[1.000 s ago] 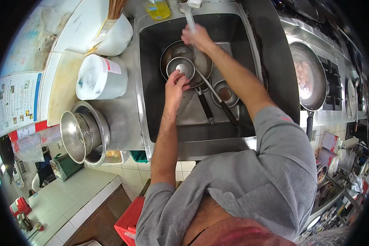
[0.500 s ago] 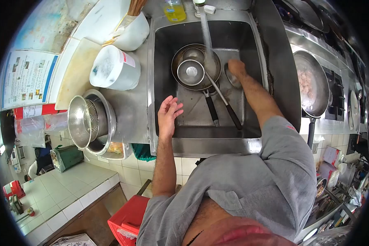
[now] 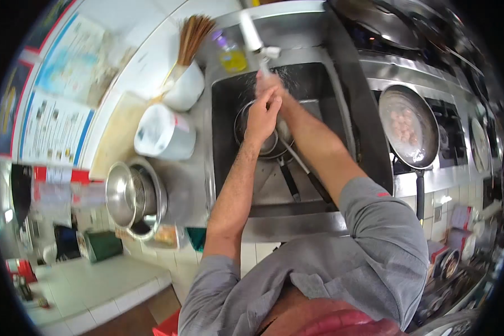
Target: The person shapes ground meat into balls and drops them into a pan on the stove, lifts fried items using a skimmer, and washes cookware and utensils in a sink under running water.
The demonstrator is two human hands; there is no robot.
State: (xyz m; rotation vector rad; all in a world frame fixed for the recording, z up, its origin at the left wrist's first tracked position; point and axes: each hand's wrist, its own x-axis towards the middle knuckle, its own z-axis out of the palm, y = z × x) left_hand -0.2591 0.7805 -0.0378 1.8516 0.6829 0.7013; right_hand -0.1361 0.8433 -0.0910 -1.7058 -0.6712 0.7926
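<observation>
Both my hands are raised under the running faucet (image 3: 252, 35), above the sink (image 3: 313, 197). My right hand (image 3: 269, 84) is in the stream and smeared by motion, with water splashing around it. My left hand (image 3: 263, 116) lies against the right hand or wrist, fingers stretched and holding nothing that shows. Below them in the sink sits a frying pan with a black handle (image 3: 289, 180), largely covered by my arms. A round metal ladle (image 3: 270, 145) rests in the pan, its long handle slanting toward me. Anything else in the pan is hidden.
A yellow soap bottle (image 3: 232, 59) stands behind the sink's left corner. Left are a white tub (image 3: 165, 134), a container with a bamboo brush (image 3: 195, 39), and stacked metal bowls (image 3: 123, 190). On the stove at right, a pan (image 3: 409, 126) holds pale pieces in liquid.
My right hand has left the metal bowl-shaped piece at the sink's right and moved up-left under the faucet. My left hand has risen to meet it. The view has shifted.
</observation>
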